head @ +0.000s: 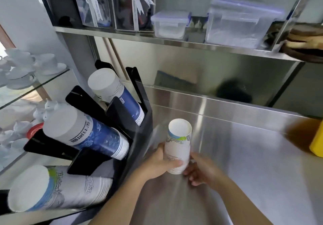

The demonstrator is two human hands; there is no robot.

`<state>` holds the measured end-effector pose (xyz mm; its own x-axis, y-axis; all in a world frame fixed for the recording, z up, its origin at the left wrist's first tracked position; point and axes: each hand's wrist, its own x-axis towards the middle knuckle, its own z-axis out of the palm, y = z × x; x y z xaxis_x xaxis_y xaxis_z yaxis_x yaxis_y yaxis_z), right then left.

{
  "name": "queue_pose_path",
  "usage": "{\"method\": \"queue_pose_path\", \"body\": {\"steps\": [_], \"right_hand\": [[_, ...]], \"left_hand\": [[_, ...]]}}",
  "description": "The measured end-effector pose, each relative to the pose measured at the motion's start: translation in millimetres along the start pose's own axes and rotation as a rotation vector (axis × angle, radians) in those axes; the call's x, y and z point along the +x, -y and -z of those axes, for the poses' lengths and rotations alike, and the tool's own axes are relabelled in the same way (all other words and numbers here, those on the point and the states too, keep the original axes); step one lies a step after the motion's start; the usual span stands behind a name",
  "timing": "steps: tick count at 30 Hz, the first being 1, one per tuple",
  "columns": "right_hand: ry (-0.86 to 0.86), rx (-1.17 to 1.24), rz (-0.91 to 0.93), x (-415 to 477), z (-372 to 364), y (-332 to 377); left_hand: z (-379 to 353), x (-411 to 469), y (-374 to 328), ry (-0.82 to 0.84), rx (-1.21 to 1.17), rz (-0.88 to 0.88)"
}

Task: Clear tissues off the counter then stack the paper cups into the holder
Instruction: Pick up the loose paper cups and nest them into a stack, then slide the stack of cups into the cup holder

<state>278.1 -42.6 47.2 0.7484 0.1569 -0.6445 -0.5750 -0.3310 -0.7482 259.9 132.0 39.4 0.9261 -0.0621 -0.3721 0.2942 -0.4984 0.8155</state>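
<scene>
Nearest, left hand clasps a short stack of paper cups, bottom-up, above the steel counter; right hand cups its rims, fingers loosely curled. Left, black holder carries three cup stacks. Beyond, shelf with plastic boxes.

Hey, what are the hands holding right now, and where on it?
A nested stack of paper cups, upside down: the left hand wraps its lower side, and the right hand touches the rim end.

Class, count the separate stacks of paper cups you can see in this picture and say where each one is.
4. Three lie in the black holder: upper stack, middle stack, bottom stack. The fourth stack is held in both hands. Others may be hidden.
</scene>
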Motion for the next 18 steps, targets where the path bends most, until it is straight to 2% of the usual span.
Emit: {"method": "queue_pose_path", "body": {"steps": [2, 5, 7, 10, 15, 18], "right_hand": [[-0.09, -0.063, 0.107, 5.2, 5.1, -6.0], [-0.289, -0.257, 0.366, 7.8, 9.2, -20.2], [-0.239, -0.368, 0.467, 3.1, 4.3, -23.9], [-0.081, -0.464, 0.557, 0.1, -8.9, -22.2], [-0.215, -0.372, 0.638, 1.2, -26.6, -28.4], [-0.223, -0.303, 0.639, -3.7, -32.1, -32.7]], "left_hand": [[1.8, -2.2, 2.7, -0.021, -0.019, -0.022], [1.8, -5.2, 5.8, -0.141, -0.034, -0.092], [-2.2, -7.8, 6.6, -0.186, -0.113, -0.149], [-10.3, -9.4, 7.0, -0.112, -0.258, -0.173], [-19.2, -13.7, 2.8, -0.031, -0.425, -0.204], [-21.1, -18.8, 4.3, -0.037, -0.462, -0.199]]}}
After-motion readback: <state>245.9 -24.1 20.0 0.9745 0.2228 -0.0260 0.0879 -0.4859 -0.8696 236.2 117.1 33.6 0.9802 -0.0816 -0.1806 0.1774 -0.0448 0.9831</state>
